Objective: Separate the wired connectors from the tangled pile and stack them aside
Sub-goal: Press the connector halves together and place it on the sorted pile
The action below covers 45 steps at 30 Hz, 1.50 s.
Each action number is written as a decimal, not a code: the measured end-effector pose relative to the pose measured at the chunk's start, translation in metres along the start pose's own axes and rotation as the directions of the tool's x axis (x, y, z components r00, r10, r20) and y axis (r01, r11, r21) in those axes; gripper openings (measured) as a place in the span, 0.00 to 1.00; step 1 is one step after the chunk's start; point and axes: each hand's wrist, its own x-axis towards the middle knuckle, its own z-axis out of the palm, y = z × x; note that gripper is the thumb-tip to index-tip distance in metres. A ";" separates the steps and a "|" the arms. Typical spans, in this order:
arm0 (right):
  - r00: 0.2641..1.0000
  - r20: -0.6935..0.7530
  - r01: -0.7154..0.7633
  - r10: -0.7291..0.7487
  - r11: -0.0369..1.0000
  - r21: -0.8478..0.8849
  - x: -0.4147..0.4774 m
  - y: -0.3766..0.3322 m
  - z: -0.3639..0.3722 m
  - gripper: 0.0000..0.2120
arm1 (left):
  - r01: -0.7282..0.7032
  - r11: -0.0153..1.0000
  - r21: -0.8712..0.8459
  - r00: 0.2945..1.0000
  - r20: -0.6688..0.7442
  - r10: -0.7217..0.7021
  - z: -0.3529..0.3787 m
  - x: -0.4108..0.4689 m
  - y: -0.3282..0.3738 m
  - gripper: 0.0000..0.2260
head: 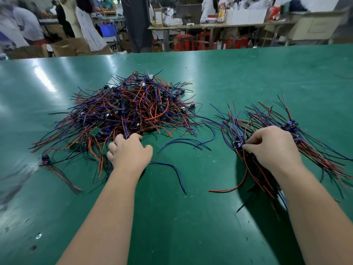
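A green tabletop [191, 217] is spread beneath both grips. The tangled pile [129, 108] of red, blue and black wired connectors is heaped just beyond the left grip [129, 153], its near edge touched by that grip's fingertips. The sorted stack [267, 115] is laid under and beyond the right grip [271, 148], with its leads fanned away to either side. A few loose blue wires [183, 144] are seen on the tabletop between the two grips.

The pieces are judged to be light and limp: the thin leads can be expected to bend, snag on neighbours and drag them along. A hold is better taken on the small stiff connector body than on a lead, and the piece drawn out slowly.

The left grip is curled, fingers dipped among wires at the pile's edge, thumb held apart; whether a wire is actually held cannot be told. The right grip is closed in a pinch on one dark connector [238, 145] at the edge of the stack nearest the left grip.
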 end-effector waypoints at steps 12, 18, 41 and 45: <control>1.000 0.013 0.003 -0.003 0.999 -0.035 0.002 0.002 0.004 0.04 | -0.231 0.929 -0.290 0.938 -0.321 0.133 -0.004 0.003 0.001 0.13; 0.999 0.032 0.001 0.000 0.999 -0.033 0.002 0.003 0.005 0.06 | -0.399 0.741 -0.541 0.868 -0.484 0.114 -0.005 0.000 0.007 0.18; 1.000 0.007 0.026 -0.026 1.000 0.002 -0.002 -0.002 0.004 0.07 | -0.132 0.983 0.126 0.978 -0.144 0.150 -0.001 -0.011 0.008 0.16; 0.998 -0.038 0.056 -0.055 0.998 0.027 -0.004 -0.006 0.002 0.07 | -0.101 0.974 0.203 0.995 0.020 0.099 0.005 -0.017 0.014 0.21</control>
